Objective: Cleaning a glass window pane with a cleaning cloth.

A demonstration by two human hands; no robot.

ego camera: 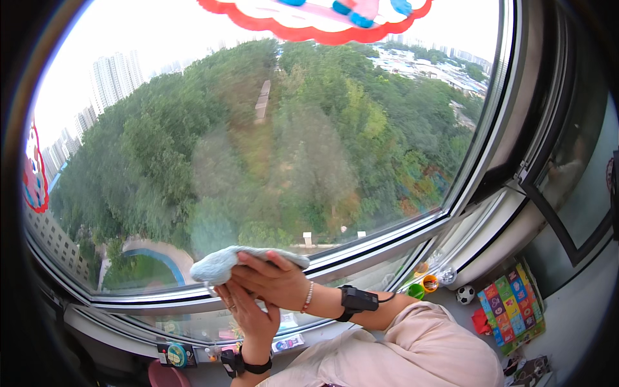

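Note:
A folded light-blue cloth [217, 265] rests against the lower part of a large window pane [309, 145], just above its metal frame [377, 251]. My right hand [278, 280] lies over the cloth with its fingers spread across it. Below and to the left, my left hand [246, 309] is raised beside the cloth's lower edge, its fingertips near the cloth and partly hidden by the right hand. Whether the left fingers grip the cloth is not plain. Both wrists wear black strapped devices, and a beaded bracelet circles the right wrist.
Red-edged stickers [319, 34] are on the glass. Along the sill stand a green cup [415, 290], an orange cup [429, 283] and a round clock-like item [177, 355]. A small football [465, 294], a colourful board [512, 309] and a pink basin [167, 375] are lower down.

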